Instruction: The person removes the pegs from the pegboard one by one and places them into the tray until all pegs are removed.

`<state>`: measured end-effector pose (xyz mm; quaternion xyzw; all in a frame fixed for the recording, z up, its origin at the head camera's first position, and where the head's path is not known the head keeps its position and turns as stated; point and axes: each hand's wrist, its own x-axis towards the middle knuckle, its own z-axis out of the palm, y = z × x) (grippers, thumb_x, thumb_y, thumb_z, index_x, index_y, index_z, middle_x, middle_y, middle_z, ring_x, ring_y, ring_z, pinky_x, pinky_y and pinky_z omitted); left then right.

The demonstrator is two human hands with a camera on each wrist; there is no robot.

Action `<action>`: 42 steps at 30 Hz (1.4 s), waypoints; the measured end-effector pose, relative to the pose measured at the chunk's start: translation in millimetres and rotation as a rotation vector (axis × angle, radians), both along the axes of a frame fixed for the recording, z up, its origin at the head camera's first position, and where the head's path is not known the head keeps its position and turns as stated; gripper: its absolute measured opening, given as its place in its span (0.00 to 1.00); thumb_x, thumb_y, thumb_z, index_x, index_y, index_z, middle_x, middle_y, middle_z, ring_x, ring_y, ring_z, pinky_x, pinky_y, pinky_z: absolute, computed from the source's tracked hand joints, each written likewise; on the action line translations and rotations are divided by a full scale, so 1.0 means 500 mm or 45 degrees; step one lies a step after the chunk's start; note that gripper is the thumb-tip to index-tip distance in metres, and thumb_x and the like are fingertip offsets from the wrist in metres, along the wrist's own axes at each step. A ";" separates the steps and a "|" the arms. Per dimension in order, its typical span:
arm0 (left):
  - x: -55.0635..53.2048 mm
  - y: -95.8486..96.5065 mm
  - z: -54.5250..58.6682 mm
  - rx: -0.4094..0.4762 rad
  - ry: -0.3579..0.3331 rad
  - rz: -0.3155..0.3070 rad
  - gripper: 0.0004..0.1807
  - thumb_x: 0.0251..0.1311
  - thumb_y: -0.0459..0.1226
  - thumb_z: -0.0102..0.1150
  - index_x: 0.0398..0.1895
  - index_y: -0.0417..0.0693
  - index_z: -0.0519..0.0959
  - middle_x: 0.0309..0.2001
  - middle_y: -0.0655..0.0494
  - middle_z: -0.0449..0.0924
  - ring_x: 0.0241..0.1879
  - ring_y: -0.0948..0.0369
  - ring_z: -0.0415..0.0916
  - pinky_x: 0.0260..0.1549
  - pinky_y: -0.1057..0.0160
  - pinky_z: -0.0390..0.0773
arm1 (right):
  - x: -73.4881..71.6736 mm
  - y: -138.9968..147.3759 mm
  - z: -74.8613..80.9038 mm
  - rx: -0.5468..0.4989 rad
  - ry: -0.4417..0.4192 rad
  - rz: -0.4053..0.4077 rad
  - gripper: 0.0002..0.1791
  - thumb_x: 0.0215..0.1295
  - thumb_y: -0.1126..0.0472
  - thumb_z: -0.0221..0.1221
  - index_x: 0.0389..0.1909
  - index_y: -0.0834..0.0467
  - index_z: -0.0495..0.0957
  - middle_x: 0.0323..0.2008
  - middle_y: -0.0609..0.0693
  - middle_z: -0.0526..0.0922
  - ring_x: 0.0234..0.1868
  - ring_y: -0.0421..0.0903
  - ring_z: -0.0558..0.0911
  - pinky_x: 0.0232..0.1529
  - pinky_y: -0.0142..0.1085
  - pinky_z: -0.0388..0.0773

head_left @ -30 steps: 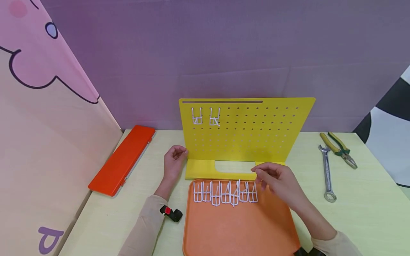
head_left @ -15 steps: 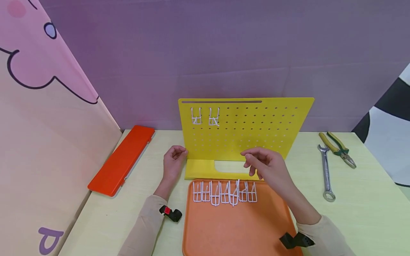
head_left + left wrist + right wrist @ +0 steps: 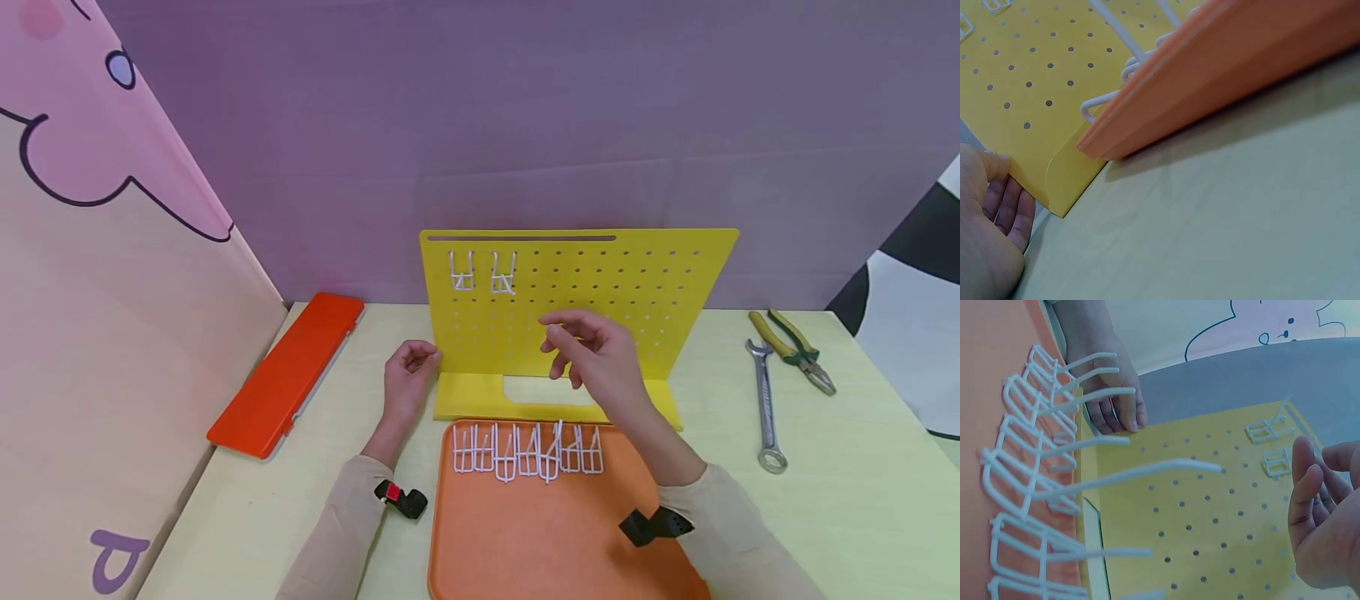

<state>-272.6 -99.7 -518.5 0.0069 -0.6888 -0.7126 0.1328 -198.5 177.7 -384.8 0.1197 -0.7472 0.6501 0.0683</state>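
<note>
A yellow pegboard (image 3: 570, 333) stands upright on its base, with two white wire hooks (image 3: 503, 273) hung at its upper left. My left hand (image 3: 408, 379) pinches the board's lower left edge; the left wrist view has the thumb on the front face and the fingers (image 3: 1009, 209) round the side. In front of the board's middle, my right hand (image 3: 592, 354) is raised with loosely bent fingers and nothing in them. Several more white wire hooks (image 3: 505, 457) lie in a row along the far end of the orange tray (image 3: 555, 533).
A red flat case (image 3: 288, 375) lies on the table to the left. On the right are a combination wrench (image 3: 765, 408) and yellow-green-handled pliers (image 3: 793, 346). A purple cloth backdrop (image 3: 555, 108) rises behind the board.
My right hand has moved up and left, from over the tray's far right corner to in front of the board's middle. The left hand keeps its place at the board's edge.
</note>
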 end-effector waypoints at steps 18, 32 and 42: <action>-0.001 0.001 0.001 -0.001 -0.017 0.003 0.04 0.72 0.23 0.68 0.45 0.31 0.83 0.39 0.55 0.83 0.39 0.64 0.81 0.44 0.73 0.81 | -0.049 -0.076 0.035 -0.170 0.071 0.033 0.17 0.84 0.63 0.61 0.67 0.64 0.83 0.41 0.48 0.91 0.26 0.44 0.88 0.21 0.31 0.77; 0.001 0.002 -0.001 -0.006 -0.022 0.001 0.03 0.73 0.24 0.67 0.45 0.33 0.83 0.41 0.51 0.84 0.39 0.64 0.81 0.43 0.72 0.81 | -0.078 -0.095 0.028 -0.210 0.079 0.080 0.16 0.84 0.64 0.61 0.63 0.68 0.85 0.51 0.54 0.92 0.30 0.41 0.91 0.21 0.30 0.76; 0.001 0.001 -0.002 -0.004 -0.022 0.006 0.03 0.72 0.24 0.68 0.44 0.33 0.83 0.39 0.55 0.83 0.39 0.64 0.81 0.43 0.73 0.81 | -0.079 -0.097 0.021 -0.204 0.150 0.054 0.12 0.82 0.66 0.64 0.58 0.67 0.88 0.49 0.45 0.93 0.32 0.41 0.91 0.20 0.30 0.74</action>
